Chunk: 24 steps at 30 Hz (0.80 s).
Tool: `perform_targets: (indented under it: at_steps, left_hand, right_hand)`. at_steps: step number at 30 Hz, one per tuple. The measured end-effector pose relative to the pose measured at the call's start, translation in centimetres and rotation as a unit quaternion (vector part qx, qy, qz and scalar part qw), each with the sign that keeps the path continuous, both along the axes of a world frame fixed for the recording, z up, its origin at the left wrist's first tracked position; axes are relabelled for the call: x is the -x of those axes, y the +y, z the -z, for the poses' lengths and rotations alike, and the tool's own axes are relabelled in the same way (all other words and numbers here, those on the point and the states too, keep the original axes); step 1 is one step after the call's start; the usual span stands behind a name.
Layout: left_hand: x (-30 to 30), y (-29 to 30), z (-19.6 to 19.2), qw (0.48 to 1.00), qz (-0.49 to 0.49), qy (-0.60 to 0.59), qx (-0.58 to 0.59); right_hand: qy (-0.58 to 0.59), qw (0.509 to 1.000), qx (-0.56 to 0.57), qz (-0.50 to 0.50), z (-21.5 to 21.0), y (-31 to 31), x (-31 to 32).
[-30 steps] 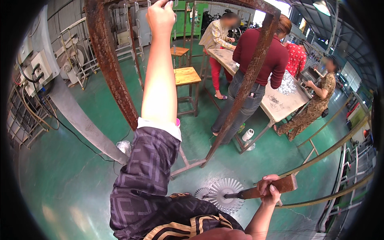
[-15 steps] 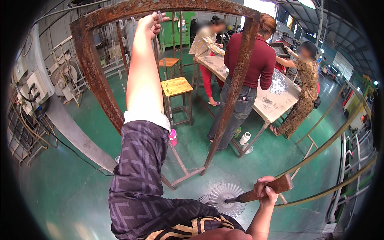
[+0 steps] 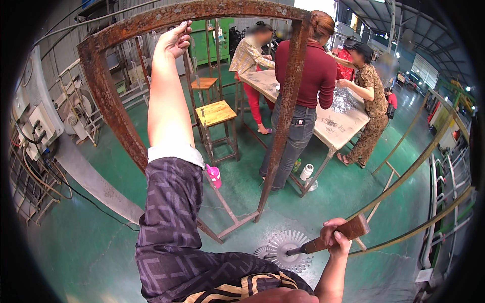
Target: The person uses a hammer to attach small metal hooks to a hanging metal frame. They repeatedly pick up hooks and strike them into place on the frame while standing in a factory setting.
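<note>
My left hand point(image 3: 176, 40) is raised to the top bar of a rusty metal frame point(image 3: 197, 11). Its fingers are pinched together just under the bar, beside thin hanging rods; whatever they hold is too small to make out. Low on the right, my right hand point(image 3: 335, 236) is wrapped around a tool with a thick brown handle point(image 3: 357, 227) and a dark, narrow shaft. The shaft's tip points down-left, in front of a round silver shape with radiating fins point(image 3: 289, 251). Small clear pieces point(image 3: 153, 36) hang inside the frame.
Beyond the frame, several people stand around a worktable point(image 3: 337, 129) bearing a pile of small silvery pieces. Wooden stools point(image 3: 216, 113), a pink bottle point(image 3: 214, 177) and a white bottle point(image 3: 306, 171) stand there. A curved metal rail point(image 3: 404, 177) crosses the right side; machinery point(image 3: 38, 118) stands left.
My left hand has shifted slightly left and down, its fingers now more closed. The right hand keeps its grip on the brown-handled tool. The view has turned a little to the right.
</note>
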State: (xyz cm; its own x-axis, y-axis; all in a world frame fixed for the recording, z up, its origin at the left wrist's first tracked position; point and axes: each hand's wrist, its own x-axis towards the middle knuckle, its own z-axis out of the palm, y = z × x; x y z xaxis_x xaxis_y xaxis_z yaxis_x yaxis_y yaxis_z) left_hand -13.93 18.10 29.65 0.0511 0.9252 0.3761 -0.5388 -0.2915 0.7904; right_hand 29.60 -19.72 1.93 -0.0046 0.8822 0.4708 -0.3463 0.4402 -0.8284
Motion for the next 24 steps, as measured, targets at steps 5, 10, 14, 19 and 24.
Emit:
perform_targets:
  at_steps: [5,10,14,19,24]
  left_hand:
    - [-0.6,0.2,-0.9,1.0,-0.022,-0.014,0.018]
    - [-1.6,-0.9,-1.7,0.999,-0.013,-0.017,0.033]
    - [-1.8,-0.6,-1.4,1.0,-0.013,-0.021,0.004]
    - [-3.8,-3.8,0.0,0.998,-0.062,0.025,-0.015]
    - [-5.2,-5.0,3.8,0.995,-0.083,0.048,-0.027]
  right_hand:
    - [-0.004,1.0,0.011,0.003,0.2,-0.2,-0.1]
    - [-0.007,1.0,0.023,-0.004,-0.1,-0.2,-0.3]
    - [-0.003,1.0,0.028,-0.008,-0.5,-0.6,-0.4]
    - [-0.01,1.0,0.027,-0.006,-0.4,-0.7,-0.4]
    - [-0.013,0.999,0.03,-0.008,-0.3,-0.9,-0.5]
